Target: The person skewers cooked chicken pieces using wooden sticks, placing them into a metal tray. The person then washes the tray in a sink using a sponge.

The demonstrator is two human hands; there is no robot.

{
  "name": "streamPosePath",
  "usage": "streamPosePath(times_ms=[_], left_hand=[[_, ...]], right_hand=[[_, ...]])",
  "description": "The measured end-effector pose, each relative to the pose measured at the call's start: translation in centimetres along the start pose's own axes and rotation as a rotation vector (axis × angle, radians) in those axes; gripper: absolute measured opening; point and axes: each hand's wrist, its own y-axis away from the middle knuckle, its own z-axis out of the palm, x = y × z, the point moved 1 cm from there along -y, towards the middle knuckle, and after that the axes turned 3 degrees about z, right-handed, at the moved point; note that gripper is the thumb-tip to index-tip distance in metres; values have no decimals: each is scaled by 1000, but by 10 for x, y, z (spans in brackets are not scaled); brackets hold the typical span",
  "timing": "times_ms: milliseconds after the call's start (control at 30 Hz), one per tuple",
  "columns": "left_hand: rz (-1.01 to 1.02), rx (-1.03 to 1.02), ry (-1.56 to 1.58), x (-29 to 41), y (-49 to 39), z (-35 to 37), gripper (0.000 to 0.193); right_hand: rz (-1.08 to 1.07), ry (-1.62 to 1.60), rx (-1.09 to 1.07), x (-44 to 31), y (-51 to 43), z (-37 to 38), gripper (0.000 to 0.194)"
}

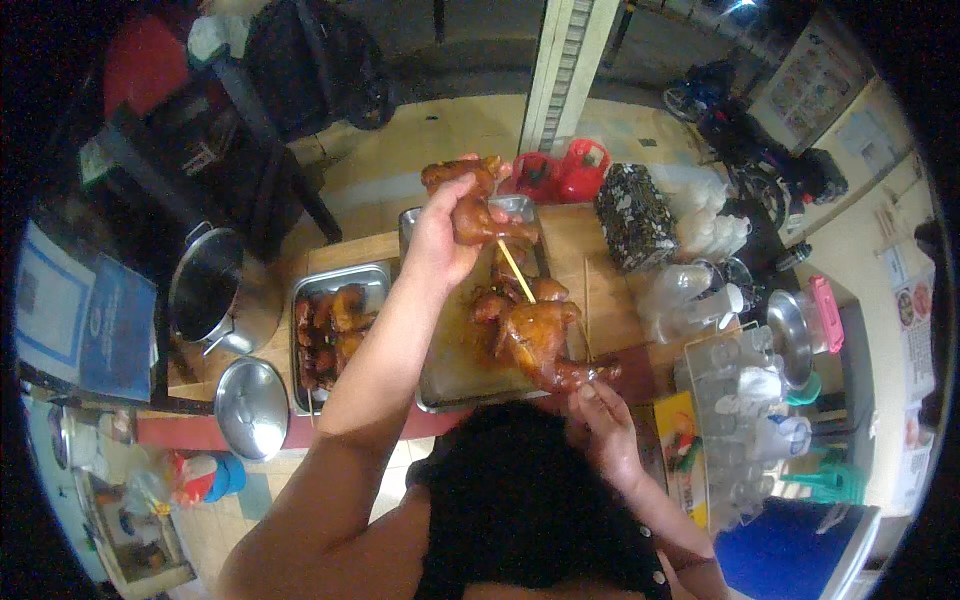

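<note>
My left hand (pixel 442 232) is closed around browned chicken pieces (pixel 474 214) at the upper end of a wooden skewer (pixel 517 271). On the skewer's lower end hangs a glazed chicken leg quarter (pixel 534 337). The fingertips of my right hand (pixel 604 420) pinch this quarter near the drumstick. Under both hands lies a metal tray (pixel 450 375) with brown juices and more glazed chicken (pixel 491 306). My left forearm partly hides a smaller metal tray (pixel 341 276) of skewered chicken (pixel 319 337).
Left of the trays stand a large metal pot (pixel 225 292) and a round lid (pixel 251 409). On the right are a thin stick (pixel 587 300), a black patterned box (pixel 636 217), plastic cups (pixel 679 289) and a rack of glasses (pixel 731 420). Red gas cylinders (pixel 581 172) stand beyond the table.
</note>
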Motion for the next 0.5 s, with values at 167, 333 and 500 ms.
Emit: streamPosePath(times_ms=[167, 333, 500], left_hand=[[-38, -13, 28, -14, 8, 11, 39], [17, -61, -27, -12, 10, 16, 42], [-42, -140, 255, 0, 7, 18, 45]], right_hand=[[-66, 53, -85, -3, -5, 4, 28], [-110, 78, -139, -5, -7, 4, 30], [-136, 49, -199, -9, -8, 6, 31]])
